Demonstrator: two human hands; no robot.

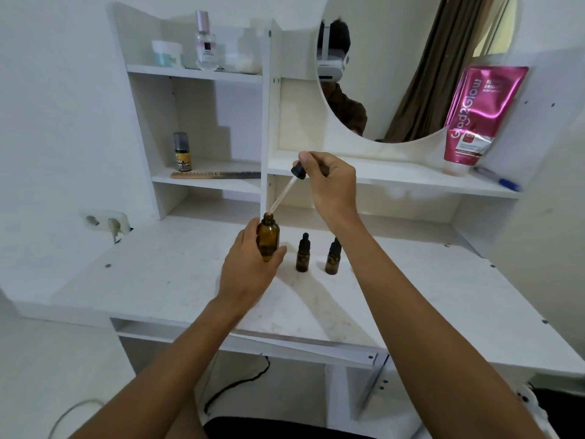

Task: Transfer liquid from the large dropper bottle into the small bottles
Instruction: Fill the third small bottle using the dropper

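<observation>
With the left hand [250,264] wrapped round the large dropper bottle [268,237] mid-desk [158,280] and the right hand [329,182] pinching the dropper [285,193], its tip at the mouth, steady the bottle and squeeze evenly; the small bottles [303,253] alongside look capped.

You have two hands in view: your left hand [250,264] and your right hand [329,182]. You have one large amber bottle [268,236], one glass dropper [286,190] and two small amber dropper bottles [303,255] [333,259]. On the shelves you can count one white jar [166,52], one clear perfume bottle [206,45], one yellow-labelled bottle [182,152], one comb [215,175], one pink tube [474,115] and one blue pen [498,180]. There is one round mirror [411,58] and one double wall socket [106,220].
</observation>
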